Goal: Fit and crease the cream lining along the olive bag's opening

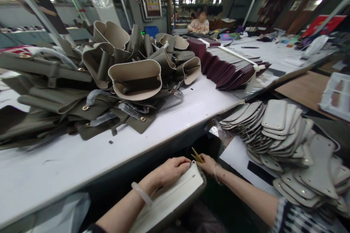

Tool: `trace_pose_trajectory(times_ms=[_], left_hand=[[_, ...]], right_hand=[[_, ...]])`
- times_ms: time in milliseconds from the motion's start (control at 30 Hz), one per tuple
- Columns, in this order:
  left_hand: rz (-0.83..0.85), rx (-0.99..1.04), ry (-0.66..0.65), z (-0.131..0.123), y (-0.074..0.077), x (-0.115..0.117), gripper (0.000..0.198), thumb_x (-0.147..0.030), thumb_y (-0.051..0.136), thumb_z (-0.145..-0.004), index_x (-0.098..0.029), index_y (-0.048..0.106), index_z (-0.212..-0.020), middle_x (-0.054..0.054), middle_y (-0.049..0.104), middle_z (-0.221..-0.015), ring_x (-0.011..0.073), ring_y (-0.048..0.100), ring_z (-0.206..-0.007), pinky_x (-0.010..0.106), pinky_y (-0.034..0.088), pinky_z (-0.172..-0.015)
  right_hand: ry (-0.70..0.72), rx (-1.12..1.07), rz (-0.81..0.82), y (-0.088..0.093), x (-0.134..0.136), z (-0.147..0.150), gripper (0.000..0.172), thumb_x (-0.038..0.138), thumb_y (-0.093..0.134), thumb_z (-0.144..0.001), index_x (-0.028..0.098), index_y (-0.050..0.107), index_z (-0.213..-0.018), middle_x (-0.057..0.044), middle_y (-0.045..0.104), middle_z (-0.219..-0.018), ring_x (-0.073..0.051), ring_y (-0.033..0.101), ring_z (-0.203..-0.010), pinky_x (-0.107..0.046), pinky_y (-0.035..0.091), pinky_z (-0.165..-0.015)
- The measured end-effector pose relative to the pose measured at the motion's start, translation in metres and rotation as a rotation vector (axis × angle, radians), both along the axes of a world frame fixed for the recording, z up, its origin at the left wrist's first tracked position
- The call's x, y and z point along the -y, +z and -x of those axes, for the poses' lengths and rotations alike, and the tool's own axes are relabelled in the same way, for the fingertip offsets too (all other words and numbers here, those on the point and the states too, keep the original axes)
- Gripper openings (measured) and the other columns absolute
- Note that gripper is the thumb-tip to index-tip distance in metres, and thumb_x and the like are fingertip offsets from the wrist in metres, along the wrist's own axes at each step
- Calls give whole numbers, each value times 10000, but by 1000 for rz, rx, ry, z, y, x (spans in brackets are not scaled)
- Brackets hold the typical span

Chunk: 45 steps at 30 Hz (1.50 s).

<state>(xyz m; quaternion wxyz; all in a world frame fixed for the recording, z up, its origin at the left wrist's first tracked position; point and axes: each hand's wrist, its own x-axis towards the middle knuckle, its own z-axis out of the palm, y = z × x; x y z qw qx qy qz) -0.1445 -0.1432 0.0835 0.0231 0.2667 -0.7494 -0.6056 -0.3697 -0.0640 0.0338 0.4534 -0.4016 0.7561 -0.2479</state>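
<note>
A bag point(175, 200) with a cream face and a dark olive side lies tilted across my lap, below the table edge. My left hand point(173, 170) rests on its upper end, fingers bent together over the rim and gripping it. At the same corner, my right hand point(208, 165) is closed around yellow thread snips point(197, 156), whose two points stick up to the left. The snips are beside the bag's rim; whether they touch it I cannot tell. A small metal fitting point(193, 176) shows on the cream face.
Olive bags point(135, 80) are heaped on the white table point(175, 123). Behind them is a tied stack of maroon pieces point(232, 66). Grey flap-shaped pieces point(276, 114) with metal studs pile up at my right. A person point(199, 25) sits at the far end.
</note>
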Motion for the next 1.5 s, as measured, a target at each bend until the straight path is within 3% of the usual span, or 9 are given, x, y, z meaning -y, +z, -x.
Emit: trace_pose_trajectory(times_ms=[100,167,233,300,367,500,600,900,1500], left_hand=[[-4,1,46,-1,-3,-2,386,-499,482,-947,-219,661,-1145,29,679,-1114,217,603,-1018,326,442,-910],[-11,16,80,-1,-4,-2,417,-516,511,-927,-207,638,-1176,38,674,-1043,203,595,-931,315,448,-826],[-19,24,111,0,-5,-2,481,-534,532,-910,-202,588,-1253,28,651,-942,180,566,-826,296,431,-727],[-18,18,130,1,-5,-2,551,-536,534,-910,-208,512,-1351,10,628,-875,162,536,-766,282,407,-677],[-22,20,137,1,-4,-2,619,-509,533,-917,-217,406,-1447,-3,634,-867,154,531,-754,278,400,-674],[-42,22,138,1,1,-3,764,-465,524,-928,-242,153,-1557,-35,646,-824,147,528,-723,276,395,-675],[-30,17,134,0,7,-3,763,-437,518,-937,-315,96,-1561,-50,653,-819,147,529,-704,266,386,-658],[104,-10,62,1,24,-1,441,-404,488,-971,-427,468,-1411,-60,694,-1034,161,609,-823,266,428,-793],[162,-14,2,1,20,-2,406,-466,395,-1007,-424,473,-1404,-50,666,-1211,201,641,-1017,306,443,-947]], right_hand=[[73,90,-94,35,-11,40,399,511,625,-822,129,546,-907,0,580,-580,-124,480,-373,-209,366,-367],[260,344,-243,66,-18,56,524,615,637,-782,108,594,-905,-45,604,-589,-152,541,-425,-219,417,-400],[461,486,-417,88,-17,59,562,639,687,-719,110,628,-900,-62,619,-604,-170,575,-469,-238,464,-451],[578,402,-475,96,-7,53,543,618,736,-659,129,630,-870,-44,620,-625,-169,570,-493,-245,461,-469],[648,116,-332,93,9,43,498,611,735,-666,147,615,-803,-14,599,-632,-150,536,-518,-221,388,-462],[757,-633,187,84,35,27,493,593,486,-936,174,619,-711,-9,597,-634,-146,532,-598,-264,238,-534],[879,-917,373,85,48,16,541,550,364,-1015,187,629,-713,-32,655,-678,-168,587,-629,-318,184,-569],[1183,-985,547,86,72,4,554,506,300,-1050,173,618,-743,-54,683,-714,-202,632,-636,-325,152,-560],[1294,-998,433,89,66,0,514,453,279,-1061,169,607,-786,-73,697,-761,-230,650,-656,-322,219,-556]])
